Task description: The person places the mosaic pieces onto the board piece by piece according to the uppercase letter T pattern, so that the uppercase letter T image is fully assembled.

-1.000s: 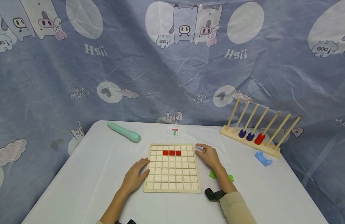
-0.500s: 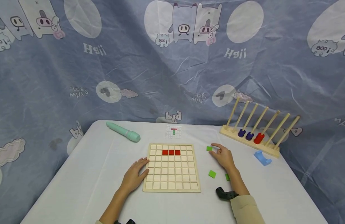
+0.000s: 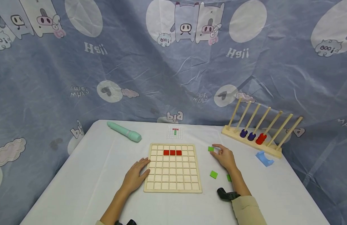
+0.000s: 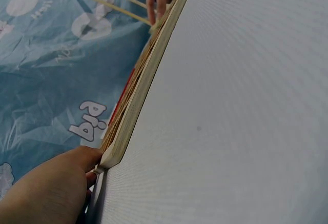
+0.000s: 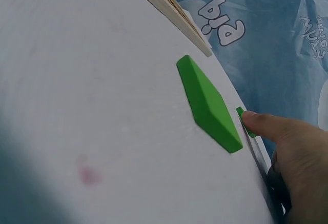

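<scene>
In the head view, a wooden grid board (image 3: pixel 173 191) lies on the table with three red tiles (image 3: pixel 172 152) side by side in its second row from the far side. My left hand (image 3: pixel 135 177) rests at the board's left edge, fingers extended and thumb touching the rim. Right of the board, my right hand (image 3: pixel 225 158) pinches a green tile (image 3: pixel 210 149) at table level between thumb and index finger. The right wrist view shows the thumb against that tile's edge. Two more green tiles lie nearer: one lone tile (image 3: pixel 213 174) and another tile (image 3: pixel 228 178) partly hidden by the right forearm.
A pattern card (image 3: pixel 175 132) with a red and green T lies behind the board. A mint-green microphone-shaped object (image 3: pixel 124 132) is at back left. A peg rack (image 3: pixel 250 142) with blue and red beads stands at back right, near a blue curved piece (image 3: pixel 264 159).
My right hand has moved right, from the board's right edge to the far green tile, and stayed there for the last half second. The left hand and board have not moved.
</scene>
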`<state>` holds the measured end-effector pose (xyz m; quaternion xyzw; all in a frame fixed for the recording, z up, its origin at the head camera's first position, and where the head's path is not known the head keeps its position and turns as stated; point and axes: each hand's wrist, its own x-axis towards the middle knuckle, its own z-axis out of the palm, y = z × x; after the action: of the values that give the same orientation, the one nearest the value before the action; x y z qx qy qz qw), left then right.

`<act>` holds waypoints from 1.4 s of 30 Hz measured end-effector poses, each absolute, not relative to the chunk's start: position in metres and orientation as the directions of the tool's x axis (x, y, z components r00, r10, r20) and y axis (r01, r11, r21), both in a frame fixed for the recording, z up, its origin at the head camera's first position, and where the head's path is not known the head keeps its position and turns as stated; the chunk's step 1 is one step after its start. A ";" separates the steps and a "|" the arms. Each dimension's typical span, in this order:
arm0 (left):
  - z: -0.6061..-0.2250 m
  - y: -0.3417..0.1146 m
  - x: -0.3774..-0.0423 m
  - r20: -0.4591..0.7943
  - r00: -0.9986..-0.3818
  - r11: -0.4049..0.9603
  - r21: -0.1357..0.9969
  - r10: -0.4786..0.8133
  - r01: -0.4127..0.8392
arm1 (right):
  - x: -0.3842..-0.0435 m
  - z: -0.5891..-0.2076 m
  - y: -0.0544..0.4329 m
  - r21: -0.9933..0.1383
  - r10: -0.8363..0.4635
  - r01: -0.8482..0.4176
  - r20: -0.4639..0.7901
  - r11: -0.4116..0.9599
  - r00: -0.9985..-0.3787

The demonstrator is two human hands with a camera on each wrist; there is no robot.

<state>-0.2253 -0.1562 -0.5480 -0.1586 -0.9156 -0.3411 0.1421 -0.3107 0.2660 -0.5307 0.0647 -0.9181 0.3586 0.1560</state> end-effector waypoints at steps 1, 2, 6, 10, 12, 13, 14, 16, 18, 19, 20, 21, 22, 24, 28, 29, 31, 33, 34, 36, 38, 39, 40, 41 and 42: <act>-0.548 -0.156 -0.225 0.369 -0.909 0.717 0.579 0.193 0.387 | -0.311 -0.531 0.266 -0.636 -0.006 -0.226 0.330 0.738 -0.944; -0.548 -0.156 -0.225 0.369 -0.909 0.718 0.578 0.194 0.388 | -0.310 -0.530 0.266 -0.633 -0.005 -0.222 0.325 0.741 -0.946; -0.548 -0.156 -0.226 0.366 -0.910 0.719 0.577 0.196 0.387 | -0.311 -0.530 0.265 -0.620 -0.003 -0.204 0.309 0.758 -0.951; -0.548 -0.156 -0.225 0.366 -0.910 0.719 0.578 0.195 0.386 | -0.312 -0.530 0.266 -0.602 -0.015 -0.205 0.306 0.771 -0.952; -0.548 -0.156 -0.225 0.370 -0.908 0.718 0.577 0.195 0.389 | -0.312 -0.530 0.266 -0.597 -0.019 -0.208 0.307 0.775 -0.952; -0.548 -0.156 -0.225 0.372 -0.908 0.719 0.576 0.195 0.390 | -0.313 -0.530 0.266 -0.595 -0.022 -0.210 0.308 0.776 -0.951; -0.548 -0.156 -0.225 0.373 -0.907 0.718 0.576 0.195 0.391 | -0.313 -0.530 0.266 -0.596 -0.022 -0.211 0.308 0.775 -0.951; -0.548 -0.156 -0.225 0.374 -0.907 0.719 0.574 0.196 0.392 | -0.313 -0.530 0.266 -0.597 -0.023 -0.212 0.308 0.774 -0.951; -0.548 -0.156 -0.226 0.363 -0.911 0.722 0.576 0.194 0.383 | -0.313 -0.530 0.266 -0.601 -0.025 -0.217 0.311 0.769 -0.950; -0.548 -0.157 -0.226 0.357 -0.914 0.724 0.577 0.194 0.378 | -0.313 -0.530 0.266 -0.603 -0.026 -0.220 0.312 0.767 -0.950; -0.548 -0.157 -0.226 0.356 -0.914 0.724 0.577 0.193 0.378 | -0.313 -0.530 0.266 -0.606 -0.026 -0.222 0.314 0.764 -0.949; -0.548 -0.157 -0.225 0.357 -0.914 0.724 0.577 0.192 0.378 | -0.313 -0.530 0.266 -0.608 -0.027 -0.224 0.316 0.762 -0.949; -0.548 -0.156 -0.225 0.355 -0.915 0.724 0.579 0.191 0.376 | -0.312 -0.531 0.266 -0.610 -0.028 -0.225 0.316 0.760 -0.948; -0.548 -0.156 -0.225 0.358 -0.914 0.721 0.580 0.190 0.378 | -0.312 -0.532 0.267 -0.614 -0.023 -0.224 0.317 0.757 -0.948; -0.548 -0.156 -0.224 0.366 -0.911 0.720 0.579 0.190 0.383 | -0.311 -0.534 0.268 -0.616 -0.015 -0.213 0.310 0.758 -0.951; -0.549 -0.156 -0.224 0.366 -0.911 0.720 0.578 0.190 0.383 | -0.311 -0.534 0.269 -0.616 -0.015 -0.212 0.310 0.759 -0.951; -0.548 -0.156 -0.223 0.360 -0.914 0.720 0.582 0.187 0.377 | -0.309 -0.534 0.268 -0.617 -0.017 -0.212 0.306 0.758 -0.952; -0.548 -0.156 -0.223 0.353 -0.917 0.721 0.586 0.184 0.370 | -0.308 -0.533 0.268 -0.617 -0.018 -0.213 0.307 0.757 -0.952; -0.548 -0.155 -0.223 0.352 -0.918 0.720 0.587 0.184 0.369 | -0.307 -0.533 0.268 -0.616 -0.019 -0.213 0.305 0.758 -0.952; -0.548 -0.155 -0.224 0.357 -0.915 0.722 0.582 0.186 0.374 | -0.306 -0.532 0.267 -0.620 -0.015 -0.211 0.306 0.756 -0.952; -0.549 -0.156 -0.224 0.362 -0.913 0.725 0.577 0.186 0.376 | -0.305 -0.532 0.266 -0.623 -0.013 -0.213 0.309 0.753 -0.951; -0.549 -0.156 -0.224 0.364 -0.913 0.727 0.574 0.186 0.377 | -0.304 -0.532 0.266 -0.626 -0.014 -0.215 0.310 0.749 -0.951; -0.549 -0.156 -0.225 0.367 -0.912 0.728 0.572 0.186 0.378 | -0.304 -0.531 0.266 -0.630 -0.016 -0.218 0.310 0.746 -0.950; -0.550 -0.156 -0.225 0.369 -0.911 0.730 0.569 0.185 0.379 | -0.303 -0.531 0.265 -0.639 -0.014 -0.219 0.310 0.737 -0.951; -0.550 -0.156 -0.225 0.370 -0.911 0.736 0.562 0.184 0.377 | -0.303 -0.531 0.264 -0.649 -0.013 -0.221 0.308 0.728 -0.951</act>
<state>-0.2250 -0.1562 -0.5501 -0.1523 -0.9201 -0.3299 0.1465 -0.3027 0.2639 -0.5309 0.0636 -0.9186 0.3629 0.1427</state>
